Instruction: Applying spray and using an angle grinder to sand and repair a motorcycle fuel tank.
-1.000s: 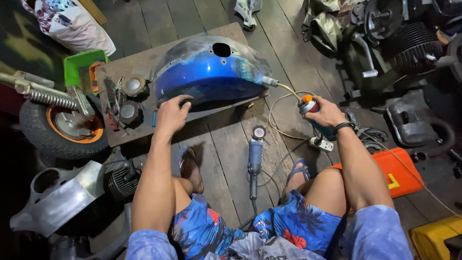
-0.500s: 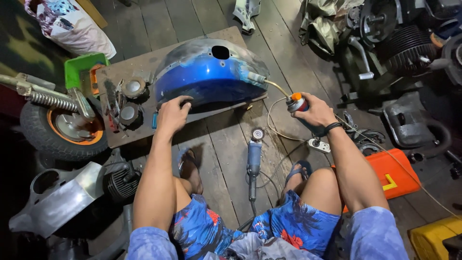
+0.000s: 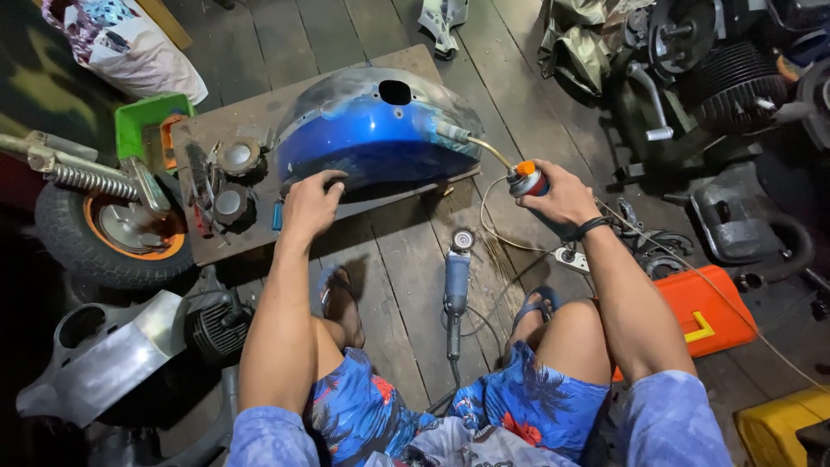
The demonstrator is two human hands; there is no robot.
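- The left hand point(image 3: 313, 201) lies palm down, fingers curled over the lower near edge of the blue fuel tank point(image 3: 376, 138), pressing on it rather than gripping.
- The tank rests on a wooden board point(image 3: 225, 130) on the floor, its long axis running left to right straight ahead of the person.
- The right hand point(image 3: 562, 195) is clenched around a spray can point(image 3: 526, 182), just beside the tank's right end; the can is aimed left at that end, so this hand is nearer to it.

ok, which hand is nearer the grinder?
Left. The left hand rests on the blue panel, up-left of the grinder; the right hand holds a can, farther up-right.
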